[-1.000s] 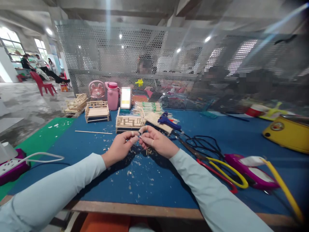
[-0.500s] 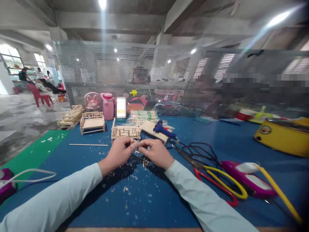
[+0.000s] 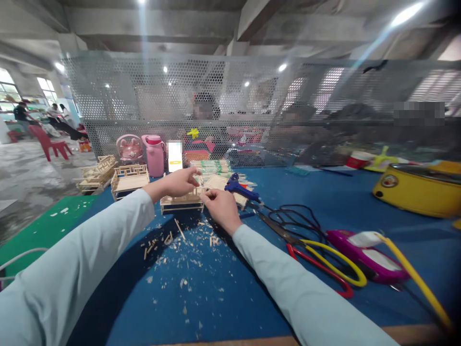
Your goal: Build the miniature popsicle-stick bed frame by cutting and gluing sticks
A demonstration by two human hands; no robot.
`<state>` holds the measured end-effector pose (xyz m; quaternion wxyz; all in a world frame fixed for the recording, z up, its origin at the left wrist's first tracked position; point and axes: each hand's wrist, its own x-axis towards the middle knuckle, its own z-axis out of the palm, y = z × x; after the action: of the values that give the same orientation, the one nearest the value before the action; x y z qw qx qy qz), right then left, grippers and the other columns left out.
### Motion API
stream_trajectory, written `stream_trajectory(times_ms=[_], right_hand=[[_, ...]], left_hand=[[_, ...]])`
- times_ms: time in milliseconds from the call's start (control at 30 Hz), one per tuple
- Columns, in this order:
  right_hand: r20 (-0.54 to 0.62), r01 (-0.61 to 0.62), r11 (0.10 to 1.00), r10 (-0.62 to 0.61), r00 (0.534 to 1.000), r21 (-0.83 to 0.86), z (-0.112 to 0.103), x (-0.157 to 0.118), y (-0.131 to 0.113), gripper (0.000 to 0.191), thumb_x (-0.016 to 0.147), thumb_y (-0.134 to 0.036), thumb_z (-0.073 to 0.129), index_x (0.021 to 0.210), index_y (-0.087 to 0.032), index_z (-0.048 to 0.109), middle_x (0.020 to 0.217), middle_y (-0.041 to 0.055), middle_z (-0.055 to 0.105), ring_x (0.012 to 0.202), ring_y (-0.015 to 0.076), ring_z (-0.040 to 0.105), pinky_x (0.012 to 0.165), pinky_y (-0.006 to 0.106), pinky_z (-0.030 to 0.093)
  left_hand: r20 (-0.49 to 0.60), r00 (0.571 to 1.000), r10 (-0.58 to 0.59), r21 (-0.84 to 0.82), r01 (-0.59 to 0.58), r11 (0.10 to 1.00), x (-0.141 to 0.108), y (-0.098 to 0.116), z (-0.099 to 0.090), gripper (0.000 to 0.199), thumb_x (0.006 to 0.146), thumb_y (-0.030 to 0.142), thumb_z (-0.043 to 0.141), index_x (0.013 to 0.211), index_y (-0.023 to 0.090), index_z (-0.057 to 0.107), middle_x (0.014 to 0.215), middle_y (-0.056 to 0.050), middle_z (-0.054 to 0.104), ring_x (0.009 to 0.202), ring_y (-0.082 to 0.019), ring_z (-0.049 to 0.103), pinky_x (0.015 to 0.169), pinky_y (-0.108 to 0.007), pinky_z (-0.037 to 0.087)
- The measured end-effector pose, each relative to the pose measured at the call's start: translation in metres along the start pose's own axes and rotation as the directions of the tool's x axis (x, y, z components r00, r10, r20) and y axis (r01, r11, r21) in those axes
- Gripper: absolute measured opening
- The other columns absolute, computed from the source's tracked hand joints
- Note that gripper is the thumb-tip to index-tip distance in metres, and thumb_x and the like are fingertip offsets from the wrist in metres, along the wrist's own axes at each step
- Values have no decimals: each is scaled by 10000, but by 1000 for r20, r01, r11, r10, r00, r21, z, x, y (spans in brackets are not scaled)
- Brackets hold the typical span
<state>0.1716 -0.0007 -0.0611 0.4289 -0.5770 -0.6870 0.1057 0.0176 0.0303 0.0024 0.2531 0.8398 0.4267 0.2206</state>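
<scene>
A small wooden stick model stands at the middle of the blue table, partly hidden by both hands. My left hand hovers over its top with the fingers apart, reaching towards the back. My right hand is at the model's right end, thumb and fingers pinched together on something too small to make out. Just beyond the right hand, a blue glue gun rests by a flat wooden panel. Bundled sticks with green marks lie behind the model.
Other stick models stand at the left near a pink bottle and a lit phone. Scissors, a purple device and a yellow pot are at the right. Wood scraps litter the middle. A perforated screen stands behind.
My hands have moved apart; the left went up and forward over the model and opened, while the right moved forward to the model's right end. The view has shifted slightly.
</scene>
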Motion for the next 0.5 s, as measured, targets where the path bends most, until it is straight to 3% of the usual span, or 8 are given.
stream_trajectory(times_ms=[300,500], right_hand=[[-34,-34,999,33,999,-28,1,-2,-2,213,697,-328,524,598,-195,657,598,18,654,551,134,546,514,226,330],[-50,-11,1000,11,999,-11,4,0,-2,190,695,-315,535,613,-203,665,615,15,665,570,139,565,534,227,342]], left_hand=[[14,999,29,6,-29,1000,10,-1,8,570,582,93,514,1152,109,493,816,-80,677,666,-150,593,566,-217,387],[44,999,32,81,-35,996,12,-4,7,535,635,91,472,1169,105,458,896,-99,670,742,-156,605,605,-227,414]])
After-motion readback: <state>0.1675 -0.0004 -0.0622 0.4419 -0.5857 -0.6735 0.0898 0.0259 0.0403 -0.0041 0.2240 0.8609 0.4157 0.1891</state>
